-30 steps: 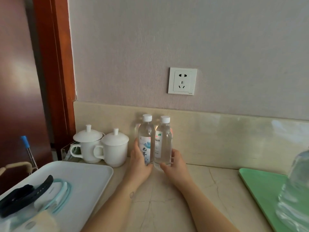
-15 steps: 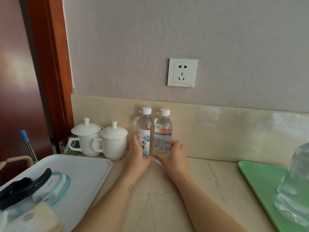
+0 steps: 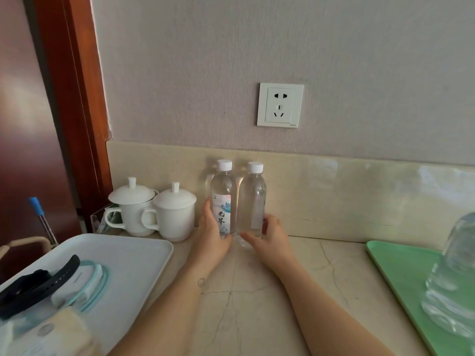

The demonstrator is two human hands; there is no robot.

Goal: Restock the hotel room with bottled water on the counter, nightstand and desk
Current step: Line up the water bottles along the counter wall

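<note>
Both forearms reach across the marble bench (image 3: 257, 291). The left hand (image 3: 213, 235) wraps its fingers and thumb round the lower part of the labelled bottle (image 3: 223, 199). The right hand (image 3: 270, 235) clasps the base of the plain bottle (image 3: 253, 201) the same way. The two bottles stand upright on the bench with white caps on, side by side; whether they touch cannot be told.

To the outside of the left forearm lies a white tray (image 3: 133, 255) holding a black strap (image 3: 38, 281), a teal-edged packet (image 3: 87, 283) and some pale wrapped items. To the outside of the right forearm, a green tray (image 3: 401, 273) carries a large clear water container (image 3: 455, 278), partly cut off by the frame. Beyond the white tray and just beside the left hand stand two white lidded cups (image 3: 154, 211), touching each other.

Bare bench runs between the trays and past the right hand. Just behind the bottles rises the stone backsplash (image 3: 334, 196), and above it the wall with a socket (image 3: 280, 105).
</note>
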